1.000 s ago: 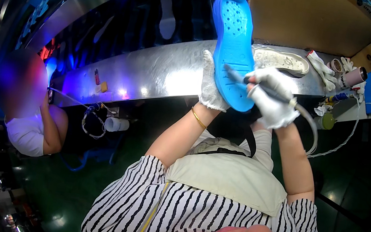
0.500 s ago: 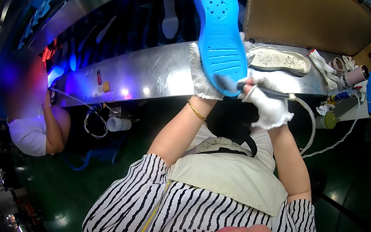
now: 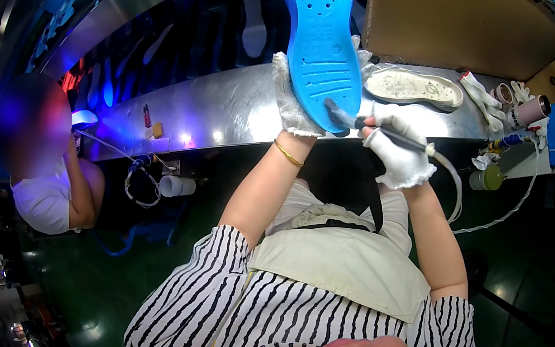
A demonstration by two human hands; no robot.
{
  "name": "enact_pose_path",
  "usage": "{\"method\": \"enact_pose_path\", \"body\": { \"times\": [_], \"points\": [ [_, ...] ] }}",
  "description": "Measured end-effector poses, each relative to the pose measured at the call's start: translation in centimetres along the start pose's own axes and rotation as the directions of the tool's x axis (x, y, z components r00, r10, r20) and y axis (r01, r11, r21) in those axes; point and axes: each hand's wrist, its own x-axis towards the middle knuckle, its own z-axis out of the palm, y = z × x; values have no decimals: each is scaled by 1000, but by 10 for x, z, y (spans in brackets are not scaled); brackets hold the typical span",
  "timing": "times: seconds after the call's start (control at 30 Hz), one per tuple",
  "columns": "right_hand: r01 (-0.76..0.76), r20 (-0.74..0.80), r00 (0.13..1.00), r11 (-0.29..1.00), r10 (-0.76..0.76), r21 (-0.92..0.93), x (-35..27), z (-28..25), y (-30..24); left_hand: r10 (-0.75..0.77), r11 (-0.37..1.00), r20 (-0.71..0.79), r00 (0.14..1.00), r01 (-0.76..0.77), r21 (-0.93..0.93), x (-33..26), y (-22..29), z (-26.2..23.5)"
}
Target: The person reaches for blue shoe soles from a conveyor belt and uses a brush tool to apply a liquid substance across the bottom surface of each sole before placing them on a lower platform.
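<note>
A big bright-blue shoe sole [image 3: 323, 43] tilts up over the metal bench edge, its holes and ridges facing me. My left hand [image 3: 289, 106], in a whitish knit glove, grips it from behind along its left and lower edge; most of those fingers are hidden. In my right hand [image 3: 400, 156], whose white glove leaves the fingertips bare, is a dark-handled brush [image 3: 339, 114] with a pale hose [image 3: 459, 195] at its rear end. The bristles touch the sole's near end. A cream shoe sole [image 3: 414, 88] lies on the bench to the right.
Behind stands a large cardboard box [image 3: 453, 27]. White gloves [image 3: 481, 100] and a pink spool [image 3: 530, 112] sit at the bench's right end, above a green-lidded jar [image 3: 487, 180]. Dark conveyor slats with sole-shaped pieces [image 3: 252, 24] run behind the metal ledge [image 3: 212, 105]. A co-worker [image 3: 48, 199] sits left.
The blue sole and my left hand have shifted left and slightly up. The brush tip has moved slightly up and in from the sole's near edge.
</note>
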Motion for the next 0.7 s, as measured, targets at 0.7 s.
{"method": "enact_pose_path", "body": {
  "times": [0.7],
  "points": [
    [-18,101,995,970,-7,240,1,-15,-3,-253,917,269,929,319,-239,16,22,1]
  ]
}}
